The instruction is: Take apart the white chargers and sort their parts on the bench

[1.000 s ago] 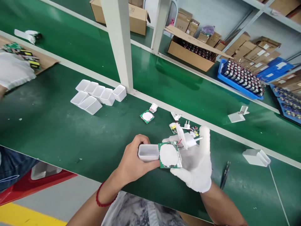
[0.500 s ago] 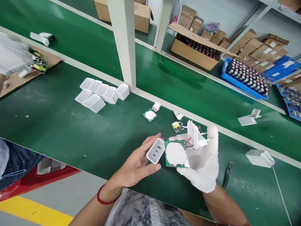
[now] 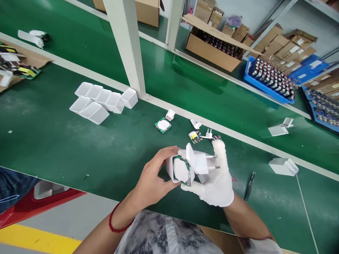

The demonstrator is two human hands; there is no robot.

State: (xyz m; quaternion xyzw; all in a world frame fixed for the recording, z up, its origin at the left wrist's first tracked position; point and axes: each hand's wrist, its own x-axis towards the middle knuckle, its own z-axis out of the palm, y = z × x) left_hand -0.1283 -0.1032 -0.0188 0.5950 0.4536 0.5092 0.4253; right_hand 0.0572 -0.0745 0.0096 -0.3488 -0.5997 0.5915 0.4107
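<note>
Currently, your bare left hand (image 3: 152,176) is gripping a white casing (image 3: 170,167) above the bench (image 3: 119,151), toward its near edge. Your gloved right hand (image 3: 217,187) is gripping a green circuit board (image 3: 181,169) between thumb and fingers, with its forefinger extending toward the far edge. The board is standing tilted at the casing's mouth, its left side appearing to sit inside the rim. A two-pin plug piece (image 3: 199,163) is lying over the gloved palm, its pins pointing right.

Caution: if the tilt is persisting under pressure, a board corner could be catching on the rim and the white pad (image 3: 181,170) could be scraping. If your left hand is squeezing too firmly, the casing mouth could be narrowing and jamming the board. If the plug piece is twisting, it could be straining its connection.

Note that the joint between board and plug piece is being hidden, as are the casing's interior and several gloved fingertips. Something small and red (image 3: 234,179) is showing beside the glove, too small to identify. Along the far edge, the rightmost loose board (image 3: 217,138) is being partly covered by your forefinger.
</note>
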